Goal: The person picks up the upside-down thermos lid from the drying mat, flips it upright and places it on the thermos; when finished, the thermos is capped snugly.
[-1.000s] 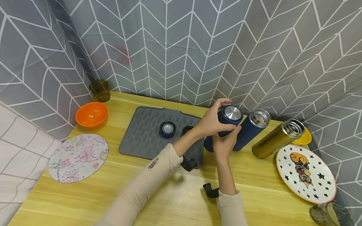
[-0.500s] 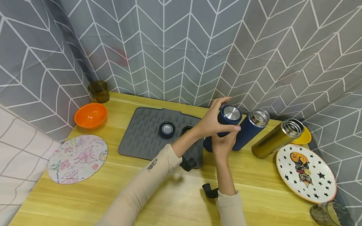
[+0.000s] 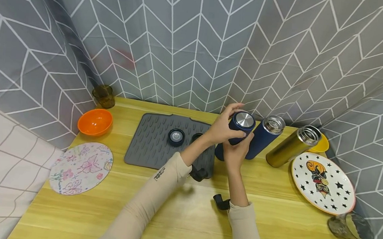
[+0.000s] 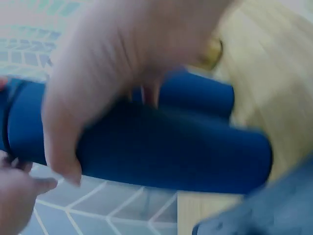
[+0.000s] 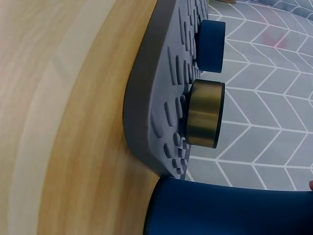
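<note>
Both arms were extended over the surface (image 3: 185,221) toward its far edge, the hands nearer its far right corner than its far left. The left forearm (image 3: 147,202) ran obliquely; the right forearm (image 3: 247,225) stood nearly square to that edge. Beige sleeves (image 3: 175,166) ended short of the wrists, and a black mount (image 3: 198,173) sat at each wrist's inner side. The left hand (image 3: 221,128) was gripping, fingers round the far side, thumb across the near side. The right hand (image 3: 236,152), just below it, also gripped, thumb on the left, fingers opposite.
</note>
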`<state>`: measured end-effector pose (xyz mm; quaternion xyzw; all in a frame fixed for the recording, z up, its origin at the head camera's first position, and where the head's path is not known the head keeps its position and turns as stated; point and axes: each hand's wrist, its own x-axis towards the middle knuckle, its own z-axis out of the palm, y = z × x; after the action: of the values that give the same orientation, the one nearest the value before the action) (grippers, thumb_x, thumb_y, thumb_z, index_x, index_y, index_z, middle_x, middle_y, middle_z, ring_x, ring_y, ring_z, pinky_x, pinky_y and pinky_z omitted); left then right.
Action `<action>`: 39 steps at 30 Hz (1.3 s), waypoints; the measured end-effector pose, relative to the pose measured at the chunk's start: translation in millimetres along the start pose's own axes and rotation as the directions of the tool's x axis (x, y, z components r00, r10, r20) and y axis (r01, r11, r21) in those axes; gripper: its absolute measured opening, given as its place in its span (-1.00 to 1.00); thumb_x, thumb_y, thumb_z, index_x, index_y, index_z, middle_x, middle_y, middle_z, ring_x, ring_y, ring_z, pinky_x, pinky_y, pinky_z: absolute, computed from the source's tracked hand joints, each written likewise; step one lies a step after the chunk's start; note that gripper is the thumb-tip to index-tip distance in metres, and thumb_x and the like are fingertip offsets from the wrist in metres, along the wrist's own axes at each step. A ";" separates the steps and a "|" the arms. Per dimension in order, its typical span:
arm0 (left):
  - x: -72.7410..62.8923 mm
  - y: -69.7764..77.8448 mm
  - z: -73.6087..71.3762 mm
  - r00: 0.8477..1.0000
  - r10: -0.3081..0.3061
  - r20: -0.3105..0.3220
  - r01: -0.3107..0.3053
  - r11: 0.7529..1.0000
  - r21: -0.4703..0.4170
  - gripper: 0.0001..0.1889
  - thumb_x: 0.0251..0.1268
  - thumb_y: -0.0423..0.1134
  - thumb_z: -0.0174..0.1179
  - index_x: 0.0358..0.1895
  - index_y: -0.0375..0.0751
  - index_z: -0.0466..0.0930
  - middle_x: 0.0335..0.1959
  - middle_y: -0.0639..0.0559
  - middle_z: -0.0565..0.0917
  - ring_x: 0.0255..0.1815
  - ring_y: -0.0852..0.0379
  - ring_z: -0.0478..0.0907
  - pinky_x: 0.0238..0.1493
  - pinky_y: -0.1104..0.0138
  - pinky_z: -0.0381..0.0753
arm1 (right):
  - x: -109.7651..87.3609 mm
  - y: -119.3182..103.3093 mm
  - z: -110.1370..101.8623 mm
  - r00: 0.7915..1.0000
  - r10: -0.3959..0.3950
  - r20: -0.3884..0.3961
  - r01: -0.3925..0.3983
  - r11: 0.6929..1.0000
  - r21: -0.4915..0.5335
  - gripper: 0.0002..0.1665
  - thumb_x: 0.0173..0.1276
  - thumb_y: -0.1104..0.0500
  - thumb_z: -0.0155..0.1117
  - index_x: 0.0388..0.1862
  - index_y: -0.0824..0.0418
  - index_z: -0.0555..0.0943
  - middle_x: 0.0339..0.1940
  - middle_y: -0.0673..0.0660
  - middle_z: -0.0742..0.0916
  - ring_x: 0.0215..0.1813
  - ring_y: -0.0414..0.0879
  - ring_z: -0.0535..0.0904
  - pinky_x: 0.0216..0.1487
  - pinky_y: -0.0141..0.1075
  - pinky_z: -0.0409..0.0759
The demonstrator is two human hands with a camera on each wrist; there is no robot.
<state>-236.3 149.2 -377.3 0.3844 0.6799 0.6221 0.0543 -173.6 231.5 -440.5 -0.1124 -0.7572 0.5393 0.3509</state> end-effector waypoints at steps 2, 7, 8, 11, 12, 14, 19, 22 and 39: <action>-0.1 0.1 -1.1 1.000 -0.018 0.020 0.018 0.999 -0.033 -0.09 0.11 -0.35 0.35 0.52 -0.25 0.03 0.45 -0.21 0.28 0.46 -0.08 0.23 0.45 0.17 0.28 | -0.5 -0.4 -0.8 1.000 -0.007 -0.002 0.007 1.000 -0.005 -0.09 0.22 0.31 0.42 0.45 0.40 0.15 0.30 0.39 0.49 0.32 0.23 0.44 0.34 0.08 0.38; 0.3 0.0 -0.1 0.999 -0.032 0.003 0.032 0.999 0.027 -0.09 0.07 -0.31 0.41 0.49 -0.25 0.09 0.42 -0.20 0.29 0.42 -0.04 0.29 0.41 0.24 0.34 | -0.9 1.7 -1.1 0.999 -0.039 -0.001 0.039 0.999 0.009 -0.14 0.22 0.30 0.41 0.41 0.40 0.19 0.25 0.39 0.49 0.25 0.24 0.47 0.27 0.09 0.41; 0.6 -0.5 -0.5 1.000 -0.026 0.009 0.026 1.000 0.006 -0.11 0.06 -0.36 0.38 0.48 -0.28 0.10 0.41 -0.21 0.32 0.39 -0.05 0.32 0.37 0.27 0.37 | -1.2 1.8 -1.0 0.999 -0.038 0.001 0.038 0.999 0.006 -0.11 0.22 0.29 0.42 0.43 0.38 0.17 0.29 0.37 0.48 0.29 0.23 0.46 0.30 0.10 0.40; 0.5 0.5 -0.9 0.999 -0.037 0.034 0.037 0.999 -0.012 -0.09 0.07 -0.37 0.39 0.50 -0.23 0.07 0.46 -0.16 0.28 0.43 -0.02 0.27 0.41 0.28 0.32 | -2.5 3.8 -0.8 0.999 -0.049 -0.008 0.049 0.999 -0.009 -0.06 0.22 0.29 0.42 0.49 0.38 0.14 0.34 0.37 0.47 0.35 0.25 0.42 0.34 0.15 0.37; 0.2 1.7 -0.8 0.998 -0.043 0.035 0.042 0.999 0.020 -0.08 0.08 -0.32 0.40 0.50 -0.21 0.07 0.47 -0.15 0.27 0.42 -0.01 0.28 0.38 0.27 0.35 | -2.1 3.9 -0.8 0.998 -0.057 -0.010 0.057 0.998 -0.008 -0.11 0.22 0.30 0.41 0.46 0.36 0.18 0.31 0.37 0.49 0.32 0.26 0.44 0.32 0.15 0.38; 0.6 3.5 -1.1 0.998 -0.051 0.035 0.048 0.995 0.083 -0.07 0.09 -0.23 0.45 0.50 -0.18 0.09 0.47 -0.14 0.28 0.40 -0.01 0.31 0.36 0.28 0.37 | -1.5 3.2 -1.0 0.998 -0.060 -0.013 0.060 0.998 -0.015 -0.14 0.23 0.31 0.40 0.43 0.38 0.20 0.27 0.39 0.51 0.27 0.28 0.48 0.28 0.14 0.41; 7.0 4.5 -12.8 0.994 -0.064 0.092 0.057 0.995 0.076 -0.16 0.02 -0.28 0.51 0.40 -0.23 0.28 0.33 -0.13 0.46 0.31 0.00 0.44 0.27 0.34 0.45 | 1.7 -2.5 -5.4 0.999 0.005 0.042 -0.003 0.999 -0.046 0.03 0.19 0.21 0.47 0.49 0.43 0.10 0.19 0.40 0.59 0.19 0.27 0.56 0.20 0.12 0.49; 15.5 2.5 -23.4 0.972 -0.056 0.227 0.056 0.998 0.005 -0.20 0.02 -0.38 0.49 0.38 -0.29 0.31 0.29 -0.16 0.47 0.31 0.04 0.43 0.32 0.34 0.40 | 4.1 -5.3 -11.0 0.995 0.040 0.096 -0.036 0.999 -0.038 0.08 0.15 0.21 0.51 0.51 0.36 0.10 0.22 0.35 0.60 0.20 0.24 0.56 0.22 0.10 0.49; -37.8 -15.3 -62.5 0.968 -0.184 0.171 0.169 0.981 0.100 -0.08 0.23 -0.24 0.37 0.59 -0.13 0.01 0.59 -0.07 0.12 0.61 -0.04 0.04 0.57 0.05 0.04 | 22.2 -6.4 -11.6 0.988 0.084 0.128 -0.085 0.996 -0.001 0.01 0.10 0.25 0.53 0.47 0.27 0.19 0.23 0.32 0.54 0.22 0.20 0.51 0.27 0.08 0.44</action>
<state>-251.4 77.7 -392.4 0.3788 0.7296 0.5481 0.1541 -180.9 249.7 -423.6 -0.1087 -0.7717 0.5613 0.2787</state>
